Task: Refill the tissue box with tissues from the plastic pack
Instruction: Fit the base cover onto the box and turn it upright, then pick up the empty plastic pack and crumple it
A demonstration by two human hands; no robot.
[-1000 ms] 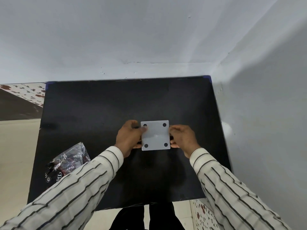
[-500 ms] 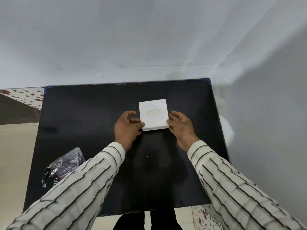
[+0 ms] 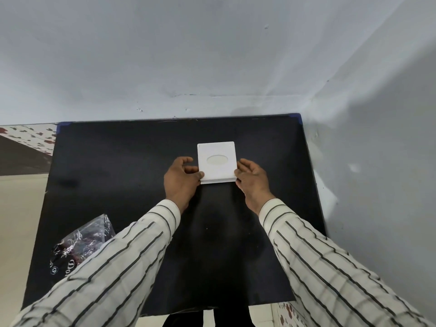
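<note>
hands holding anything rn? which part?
Tissue box, on the table: left hand at its near-left corner, right hand at its near-right corner.

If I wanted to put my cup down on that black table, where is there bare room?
The black table is bare along the far strip between the tissue box and the wall, and across the left half above the plastic pack. It is crowded mid-table, where the left hand and right hand flank the box.
</note>
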